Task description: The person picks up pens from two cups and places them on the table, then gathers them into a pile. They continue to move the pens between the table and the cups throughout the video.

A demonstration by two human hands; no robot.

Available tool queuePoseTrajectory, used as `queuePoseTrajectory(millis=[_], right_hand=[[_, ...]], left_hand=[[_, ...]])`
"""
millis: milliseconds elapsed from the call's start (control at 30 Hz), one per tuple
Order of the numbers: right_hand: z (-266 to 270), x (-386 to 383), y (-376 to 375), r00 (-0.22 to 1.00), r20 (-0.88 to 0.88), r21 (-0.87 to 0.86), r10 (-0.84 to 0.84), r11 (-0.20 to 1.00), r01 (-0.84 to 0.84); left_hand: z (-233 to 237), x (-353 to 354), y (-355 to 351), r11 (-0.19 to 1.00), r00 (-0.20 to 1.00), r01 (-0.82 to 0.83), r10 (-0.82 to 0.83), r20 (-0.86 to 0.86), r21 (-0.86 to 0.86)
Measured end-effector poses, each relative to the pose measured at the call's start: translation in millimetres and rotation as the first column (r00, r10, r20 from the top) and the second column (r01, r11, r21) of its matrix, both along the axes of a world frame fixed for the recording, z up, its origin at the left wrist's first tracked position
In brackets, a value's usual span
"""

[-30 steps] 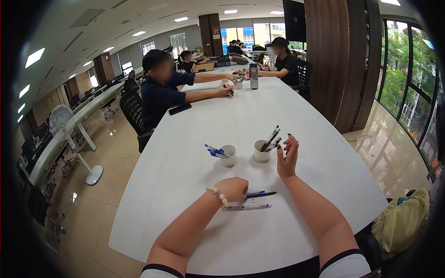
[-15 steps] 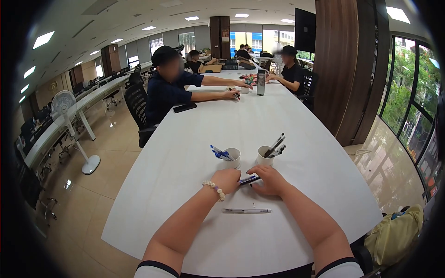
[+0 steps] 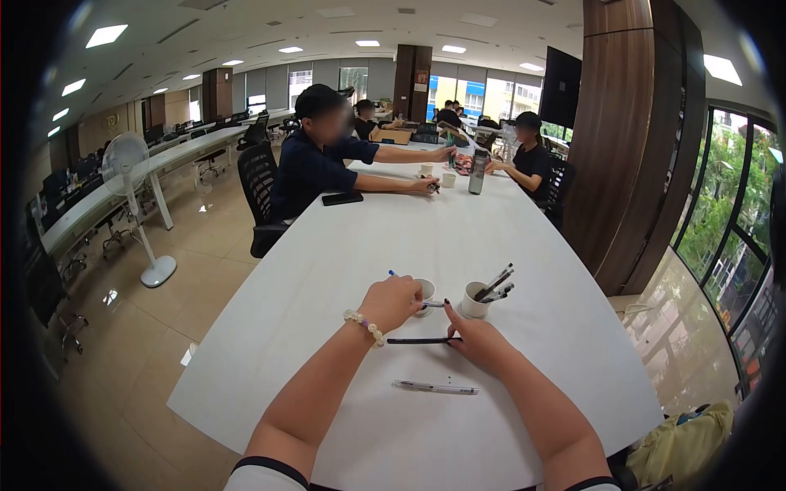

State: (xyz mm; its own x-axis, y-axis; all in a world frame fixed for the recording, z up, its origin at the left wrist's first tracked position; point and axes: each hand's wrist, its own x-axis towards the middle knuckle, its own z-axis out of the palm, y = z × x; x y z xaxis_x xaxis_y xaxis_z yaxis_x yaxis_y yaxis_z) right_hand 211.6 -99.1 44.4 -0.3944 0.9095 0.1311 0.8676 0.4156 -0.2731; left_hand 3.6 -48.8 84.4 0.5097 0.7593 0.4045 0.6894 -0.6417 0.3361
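My left hand (image 3: 395, 300) is closed on a blue pen (image 3: 434, 304), held sideways in front of the left white paper cup (image 3: 426, 291). A blue pen end (image 3: 391, 272) shows behind that hand; the rest is hidden. My right hand (image 3: 477, 339) reaches its index finger to the tip of the held pen. Its thumb and lower fingers are at the right end of a black pen (image 3: 419, 340), which lies level below the cups. The right paper cup (image 3: 472, 303) holds several black pens (image 3: 496, 282). Nearer me, a clear-barrelled pen (image 3: 435, 388) lies on the white table (image 3: 327, 368).
Across the table, a person in dark clothes (image 3: 307, 176) reaches toward small cups (image 3: 448, 180). A tall bottle (image 3: 478, 170) and a black phone (image 3: 341, 198) stand and lie there. Another person sits at right (image 3: 530, 164). A yellow bag (image 3: 684, 446) is at lower right.
My hands have moved apart from the pens they held together. The left has risen to the left cup with a blue pen; the black pen now lies beside my right hand. The view has shifted.
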Motion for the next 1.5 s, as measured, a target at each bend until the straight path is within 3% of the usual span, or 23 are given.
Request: queuePoseTrajectory(millis=[167, 200, 267, 333, 367, 433, 467, 533, 667, 833, 1067, 1333, 1400, 1500], right_hand=[[-2.2, -2.6, 3.0, 0.972, 0.227, 0.057, 0.062, 0.995, -0.077], [-4.7, -2.3, 4.4, 0.965, 0.248, 0.102, 0.079, 0.989, -0.108], [-14.7, 3.3, 4.3, 0.955, 0.280, 0.138, 0.102, 0.980, -0.145], [-20.5, 11.4, 9.3, 0.964, 0.200, 0.399, 0.177, 0.884, -0.245], [-21.0, 13.8, 10.1, 0.963, 0.201, 0.402, 0.178, 0.882, -0.247], [-20.0, 16.5, 8.7, 0.976, -0.114, 0.570, 0.187, 0.817, -0.090], [-23.4, 19.0, 9.5, 0.976, -0.121, 0.571, 0.180, 0.817, -0.080], [-34.3, 25.4, 17.3, 0.845, -0.495, 0.571, 0.204, 0.809, 0.139], [-39.1, 37.8, 25.9, 0.757, -0.639, 0.565, 0.139, 0.752, 0.338], [-35.1, 41.5, 24.2, 0.724, -0.688, 0.513, 0.049, 0.739, 0.437], [-28.7, 39.8, 21.8, 0.590, -0.806, 0.450, 0.056, 0.705, 0.548], [-30.6, 44.0, 26.5, 0.476, -0.875, 0.392, 0.090, 0.710, 0.585], [-31.4, 45.9, 28.8, 0.328, -0.933, 0.325, 0.144, 0.730, 0.601], [-28.5, 49.9, 30.6, 0.230, -0.955, 0.289, 0.185, 0.743, 0.603]], left_hand=[[-0.1, -2.4, 5.7, 0.920, 0.991, 0.014, -0.064, 0.114, 0.392], [3.9, -0.5, 4.5, 0.920, 0.990, -0.002, -0.054, 0.131, 0.392], [12.4, 5.3, -1.1, 0.956, 0.900, -0.081, -0.052, 0.433, 0.283], [11.9, 8.6, -0.1, 0.960, 0.860, -0.119, -0.028, 0.510, 0.253], [9.9, 9.5, 0.4, 0.966, 0.821, -0.141, -0.007, 0.571, 0.216], [4.4, 10.2, 5.3, 0.953, 0.822, -0.167, -0.006, 0.570, 0.251], [0.7, 11.6, 7.3, 0.941, 0.821, -0.190, -0.003, 0.571, 0.279], [-6.0, 12.6, 11.8, 0.940, 0.852, -0.210, 0.041, 0.521, 0.269], [-12.8, 9.5, 11.9, 0.934, 0.908, -0.238, 0.116, 0.402, 0.268], [-18.5, 7.6, 13.0, 0.937, 0.933, -0.247, 0.161, 0.323, 0.247], [-14.8, 8.1, 10.9, 0.931, 0.915, -0.272, 0.172, 0.365, 0.242], [-15.0, 7.9, 12.4, 0.905, 0.939, -0.243, 0.130, 0.317, 0.348], [-14.0, 10.0, 10.1, 0.898, 0.937, -0.232, 0.104, 0.334, 0.372], [-9.1, 9.6, 3.7, 0.879, 0.947, -0.213, 0.078, 0.312, 0.427]])
